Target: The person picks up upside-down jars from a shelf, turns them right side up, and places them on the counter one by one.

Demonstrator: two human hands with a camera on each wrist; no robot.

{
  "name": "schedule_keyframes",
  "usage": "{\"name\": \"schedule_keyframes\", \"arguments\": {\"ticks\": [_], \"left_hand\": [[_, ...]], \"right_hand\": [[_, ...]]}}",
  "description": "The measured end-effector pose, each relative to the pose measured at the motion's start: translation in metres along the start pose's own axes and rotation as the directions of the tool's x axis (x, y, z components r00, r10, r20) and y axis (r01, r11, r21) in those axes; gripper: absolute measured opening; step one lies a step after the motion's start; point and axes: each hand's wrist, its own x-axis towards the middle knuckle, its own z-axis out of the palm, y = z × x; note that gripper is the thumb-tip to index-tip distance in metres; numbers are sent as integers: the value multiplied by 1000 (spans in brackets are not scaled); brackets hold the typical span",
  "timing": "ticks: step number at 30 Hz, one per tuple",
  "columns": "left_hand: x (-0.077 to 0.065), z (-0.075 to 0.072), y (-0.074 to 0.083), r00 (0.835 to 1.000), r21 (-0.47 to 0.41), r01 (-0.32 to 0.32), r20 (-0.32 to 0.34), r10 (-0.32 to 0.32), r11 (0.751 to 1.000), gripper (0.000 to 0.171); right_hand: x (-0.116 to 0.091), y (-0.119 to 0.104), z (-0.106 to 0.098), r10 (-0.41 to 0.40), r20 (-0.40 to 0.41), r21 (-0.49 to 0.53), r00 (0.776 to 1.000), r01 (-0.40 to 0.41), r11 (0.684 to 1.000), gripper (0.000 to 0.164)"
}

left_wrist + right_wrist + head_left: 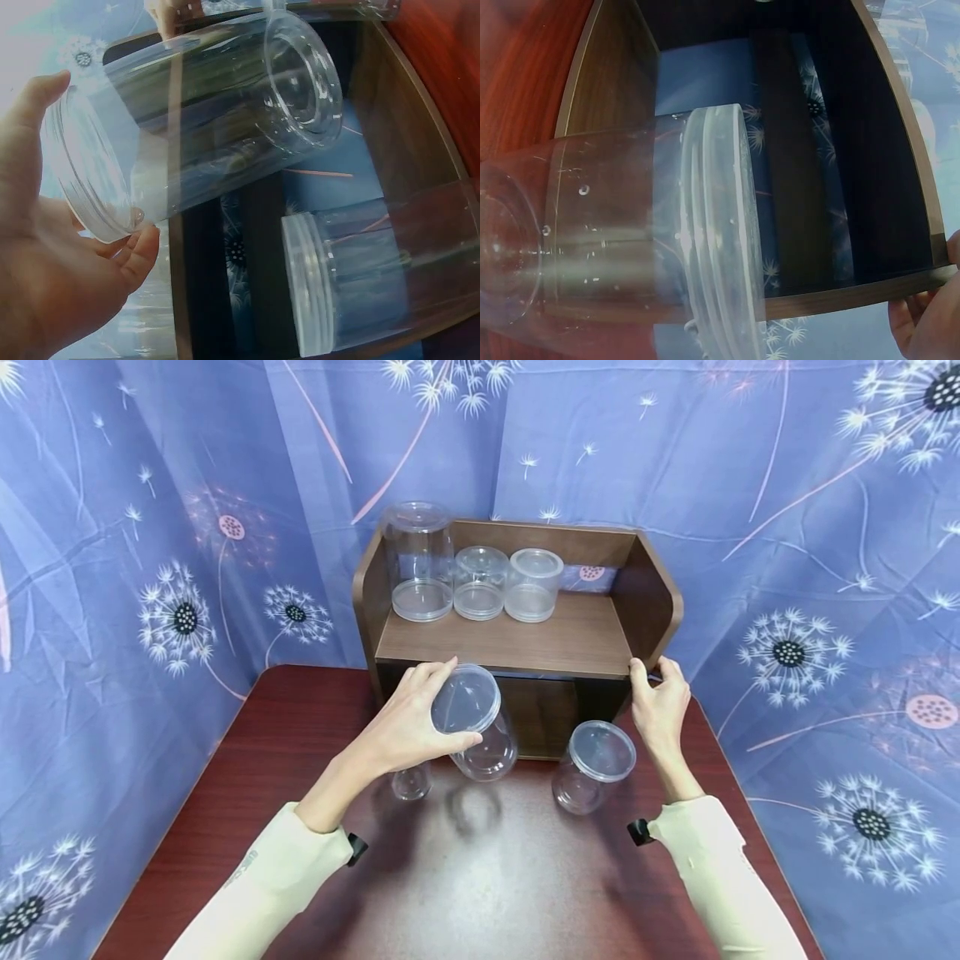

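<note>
My left hand (412, 714) holds a clear plastic jar (491, 752) by its lidded end, thumb on one side and fingers on the other. The jar is tilted and hangs above the table before the lower compartment of a brown wooden shelf (510, 643). At the shelf's right front edge, my right hand (660, 702) grips the board, with the thumb in front. A second lidded jar (588, 772) stands on the table left of the right hand; its ridged lid (720, 225) fills the middle of the right wrist view. Another jar (411, 783) stands partly hidden behind my left hand.
On the upper shelf board stand a tall jar (420, 564) and two shorter jars, a middle one (480, 583) and a right one (534, 585). The shelf stands at the back of a dark red table (300, 718). Blue dandelion-print cloth (187, 527) hangs around it.
</note>
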Motion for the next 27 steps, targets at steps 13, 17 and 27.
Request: {"name": "schedule_keyframes", "arguments": {"ticks": [13,17,27], "left_hand": [[11,19,-9,990,94,48,124,-59,994,113],[15,25,-14,988,123,23,148,-41,992,113],[19,35,-20,981,190,-17,193,-21,982,110]], "right_hand": [[-3,-1,0,1,1,29,1000,-1,1000,19],[-4,-2,0,1,1,30,1000,-1,1000,20],[-2,-2,-2,0,3,46,1000,0,999,21]]}}
